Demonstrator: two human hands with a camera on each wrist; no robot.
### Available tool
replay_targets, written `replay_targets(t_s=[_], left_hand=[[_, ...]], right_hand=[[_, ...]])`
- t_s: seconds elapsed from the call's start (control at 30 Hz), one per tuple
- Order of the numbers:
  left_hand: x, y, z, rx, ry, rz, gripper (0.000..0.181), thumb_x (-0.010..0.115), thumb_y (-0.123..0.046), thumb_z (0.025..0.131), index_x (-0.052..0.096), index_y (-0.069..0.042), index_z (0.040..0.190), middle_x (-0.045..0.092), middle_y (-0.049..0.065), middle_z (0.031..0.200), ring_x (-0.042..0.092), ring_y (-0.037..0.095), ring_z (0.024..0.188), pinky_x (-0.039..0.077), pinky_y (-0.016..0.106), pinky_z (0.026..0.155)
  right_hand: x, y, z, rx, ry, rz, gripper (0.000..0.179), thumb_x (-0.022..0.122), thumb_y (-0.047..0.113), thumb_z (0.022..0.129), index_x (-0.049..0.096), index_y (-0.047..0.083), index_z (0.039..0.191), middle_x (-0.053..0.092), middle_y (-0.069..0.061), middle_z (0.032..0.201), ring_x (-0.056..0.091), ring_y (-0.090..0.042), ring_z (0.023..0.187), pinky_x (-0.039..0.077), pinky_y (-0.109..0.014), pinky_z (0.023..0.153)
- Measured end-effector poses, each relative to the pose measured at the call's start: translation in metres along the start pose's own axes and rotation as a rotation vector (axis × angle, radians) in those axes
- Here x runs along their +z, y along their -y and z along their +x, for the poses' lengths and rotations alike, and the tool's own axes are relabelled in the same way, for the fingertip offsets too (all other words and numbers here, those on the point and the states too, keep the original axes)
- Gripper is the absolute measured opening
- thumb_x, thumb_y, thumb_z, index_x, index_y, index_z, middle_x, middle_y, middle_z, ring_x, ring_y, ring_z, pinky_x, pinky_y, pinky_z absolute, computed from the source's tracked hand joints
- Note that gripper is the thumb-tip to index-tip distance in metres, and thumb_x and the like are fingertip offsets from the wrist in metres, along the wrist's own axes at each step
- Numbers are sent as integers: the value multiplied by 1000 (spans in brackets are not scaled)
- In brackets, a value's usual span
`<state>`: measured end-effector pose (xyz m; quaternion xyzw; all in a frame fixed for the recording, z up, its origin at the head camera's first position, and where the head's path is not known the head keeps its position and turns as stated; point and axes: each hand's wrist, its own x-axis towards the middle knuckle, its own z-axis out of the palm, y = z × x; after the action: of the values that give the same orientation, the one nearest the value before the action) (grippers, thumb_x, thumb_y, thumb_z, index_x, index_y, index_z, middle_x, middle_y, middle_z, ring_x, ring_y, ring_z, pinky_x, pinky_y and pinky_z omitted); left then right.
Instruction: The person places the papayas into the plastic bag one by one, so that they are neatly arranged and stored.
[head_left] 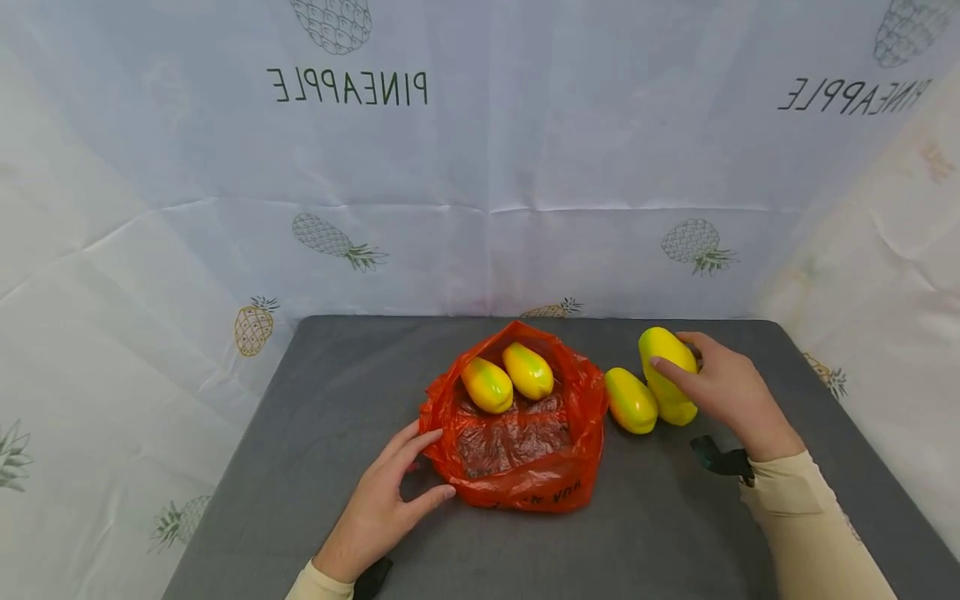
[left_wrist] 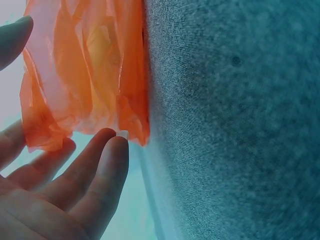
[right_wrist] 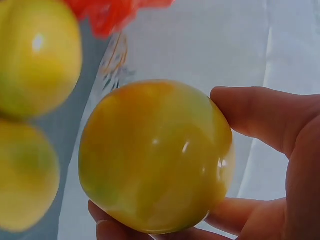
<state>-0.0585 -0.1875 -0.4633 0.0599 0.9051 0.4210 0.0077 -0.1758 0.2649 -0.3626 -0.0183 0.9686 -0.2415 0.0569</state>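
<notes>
Right hand (head_left: 716,383) grips a yellow-green fruit (head_left: 662,346) just above the table (head_left: 345,400), toward its back right corner. Two more fruits, a left one (head_left: 632,402) and a right one (head_left: 679,413), sit below it. Left hand (head_left: 382,492) wide, fingertips at the left side of the red bag (head_left: 525,487), mid-table near back edge. Two fruits (head_left: 528,372) inside bag.

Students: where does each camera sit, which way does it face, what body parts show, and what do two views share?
Head: worn on the head, facing forward and down at the red bag and table; left hand, right hand and sleeves show.
Left wrist: on that wrist, facing the red bag's side; part of that hand shows.
Right wrist: on that wrist, facing the held fruit; part of that hand shows.
Head and right wrist share the held fruit.
</notes>
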Motion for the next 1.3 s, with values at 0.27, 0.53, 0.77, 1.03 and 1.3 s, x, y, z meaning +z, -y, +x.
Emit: replay_targets(t_s=[0.27, 0.53, 0.77, 1.03, 1.3], left_hand=[[1, -1, -1, -20, 17, -5, 78, 92, -50, 84, 60, -32, 153, 45, -10, 168, 59, 15, 142, 61, 41, 107], [1, 0, -2, -26, 17, -10, 80, 93, -47, 84, 59, -32, 155, 44, -11, 168, 60, 15, 141, 61, 43, 109], [1, 0, -3, -4, 10, -5, 78, 91, -50, 86, 58, -33, 155, 44, -9, 169, 61, 16, 139, 61, 44, 108], [1, 2, -3, 44, 8, -2, 78, 87, -54, 88, 57, -31, 157, 43, -6, 170, 60, 19, 141, 61, 45, 107], [-1, 2, -2, 67, 5, 8, 79, 89, -49, 88, 56, -30, 157, 43, -10, 169, 58, 15, 142, 61, 40, 107]], right_hand=[[17, 43, -4, -79, -2, 0, 90, 62, 66, 103, 42, 1, 162, 65, -30, 141, 70, -41, 109, 63, -54, 84], [46, 85, -9, -174, -1, 21, 79, 69, 57, 102, 50, 5, 158, 70, -21, 138, 70, -31, 104, 61, -50, 85], [74, 117, -17, -248, 42, 41, 76, 71, 54, 102, 51, 6, 158, 70, -16, 140, 70, -24, 102, 61, -43, 82], [108, 146, -26, -297, 72, 48, 74, 78, 52, 97, 57, 9, 154, 75, -4, 126, 67, -14, 92, 61, -35, 79], [139, 168, -34, -362, 90, 45, 69, 83, 48, 93, 62, 13, 148, 76, 1, 124, 67, -14, 94, 61, -40, 87]])
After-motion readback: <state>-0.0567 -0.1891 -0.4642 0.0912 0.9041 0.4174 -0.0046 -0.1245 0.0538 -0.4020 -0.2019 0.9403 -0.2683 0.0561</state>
